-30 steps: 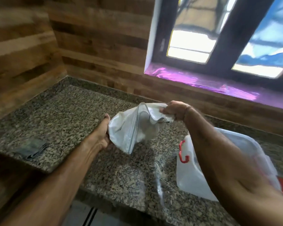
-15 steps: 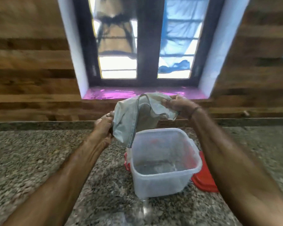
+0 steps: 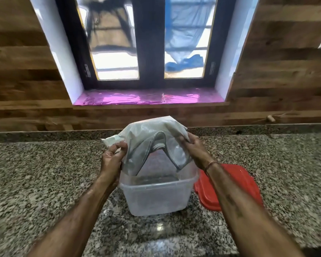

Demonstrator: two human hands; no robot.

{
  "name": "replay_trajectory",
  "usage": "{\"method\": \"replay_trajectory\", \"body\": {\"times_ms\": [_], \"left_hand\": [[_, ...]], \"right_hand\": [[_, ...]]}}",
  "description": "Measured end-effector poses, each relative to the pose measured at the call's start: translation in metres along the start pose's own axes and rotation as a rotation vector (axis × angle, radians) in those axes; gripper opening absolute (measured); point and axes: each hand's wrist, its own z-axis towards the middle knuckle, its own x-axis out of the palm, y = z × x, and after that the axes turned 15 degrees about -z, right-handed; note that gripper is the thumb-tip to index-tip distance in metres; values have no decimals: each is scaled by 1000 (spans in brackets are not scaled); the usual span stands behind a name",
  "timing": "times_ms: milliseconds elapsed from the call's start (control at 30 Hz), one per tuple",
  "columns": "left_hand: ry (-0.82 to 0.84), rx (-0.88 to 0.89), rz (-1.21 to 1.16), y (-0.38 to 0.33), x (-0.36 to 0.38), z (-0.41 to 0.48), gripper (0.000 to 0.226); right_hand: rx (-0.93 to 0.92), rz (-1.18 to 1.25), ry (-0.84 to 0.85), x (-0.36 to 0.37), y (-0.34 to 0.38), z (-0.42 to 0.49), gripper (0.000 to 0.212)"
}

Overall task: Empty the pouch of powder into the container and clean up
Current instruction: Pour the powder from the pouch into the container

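1. Pouch (image 3: 150, 138): translucent zip-top bag, held upside down directly above the container. The zip-lined mouth is turned downward and its lower corners are dipped just inside the rim.
2. Left hand (image 3: 112, 160): placed at 9 o'clock of the pouch. A fold of the bag's side is pinched between the thumb and curled fingers.
3. Right hand (image 3: 193, 153): placed at 3 o'clock of the pouch. The fingers are curled round the opposite side near the mouth, with film gathered under them.
4. Container (image 3: 156, 197): clear squarish plastic tub, set upright on the granite countertop (image 3: 35, 173), straight below the pouch. Its inside is hazy, so the amount of powder cannot be told.
5. Lid (image 3: 235, 182): red, laid flat on the countertop at 3 o'clock of the container and partly hidden by the right forearm. Whether it touches the tub cannot be told.
6. Step in hand, as judged: the pouring-out. The closing and tidying are not yet begun.
7. Method advised:
   - The mouth is best kept inside the rim throughout.
   - The two grips should be drawn apart toward 9 and 3 o'clock so that the opening is held wide.
   - The closed end should be raised toward 12 o'clock so that powder slides down the film.
   - Folds and corners should be shaken out gently.
8. Cautions: the tub is unheld and looks light, so the rim should not be dragged upon. Brisk shaking is likely to raise dust or to scatter powder over the countertop.
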Motion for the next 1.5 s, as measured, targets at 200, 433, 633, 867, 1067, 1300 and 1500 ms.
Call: {"method": "replay_trajectory", "body": {"times_ms": [200,433,633,867,1067,1300,1500], "left_hand": [[9,12,36,4,1,-10,22],[46,55,190,5,1,-27,36],[49,207,273,12,0,-34,86],[-97,117,194,15,-4,-26,137],[-185,81,-82,6,14,-22,39],[-163,63,-21,6,9,-21,37],[-213,79,88,14,4,-28,26]], "right_hand": [[51,140,181,-5,3,2,59],[322,519,328,-4,3,28,95],[484,472,94,6,-40,72,107],[476,518,47,8,-3,58,83],[393,466,2,13,-50,85,115],[327,426,-76,4,-3,34,29],[333,365,-111,-4,-16,27,29]]}}
